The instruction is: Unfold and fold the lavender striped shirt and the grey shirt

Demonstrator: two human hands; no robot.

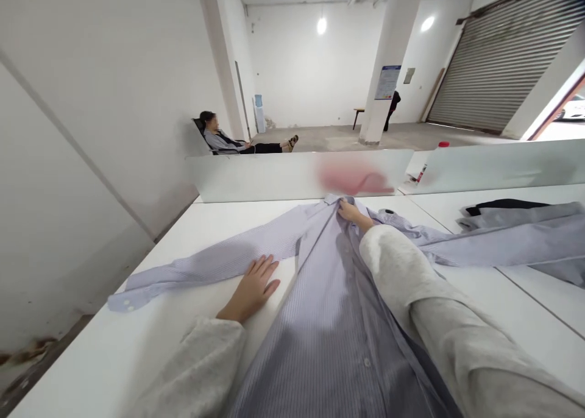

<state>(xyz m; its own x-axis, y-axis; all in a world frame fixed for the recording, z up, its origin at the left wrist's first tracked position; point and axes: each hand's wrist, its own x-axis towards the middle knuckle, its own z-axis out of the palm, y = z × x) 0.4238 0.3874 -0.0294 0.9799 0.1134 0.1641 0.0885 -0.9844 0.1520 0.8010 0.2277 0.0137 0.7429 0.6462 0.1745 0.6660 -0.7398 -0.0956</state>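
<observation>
A lavender-grey striped button-up shirt point(311, 320) lies front side up, its collar toward the glass divider and its lower part running out of view toward me. One sleeve point(201, 262) stretches left to a buttoned cuff; the other reaches right. My left hand point(251, 289) is flat on the table with fingers spread, the fingertips at the lower edge of the left sleeve. At the collar, my right hand point(351, 212) has its fingers closed on the shirt fabric. My right forearm covers part of the shirt's right side.
Folded grey and black clothes point(512, 214) lie on the white table point(59, 378) at right. A low frosted divider point(260, 177) runs along the back, with a blurred pink thing behind it. Beyond, a person point(223, 141) reclines in a chair; another stands behind a pillar.
</observation>
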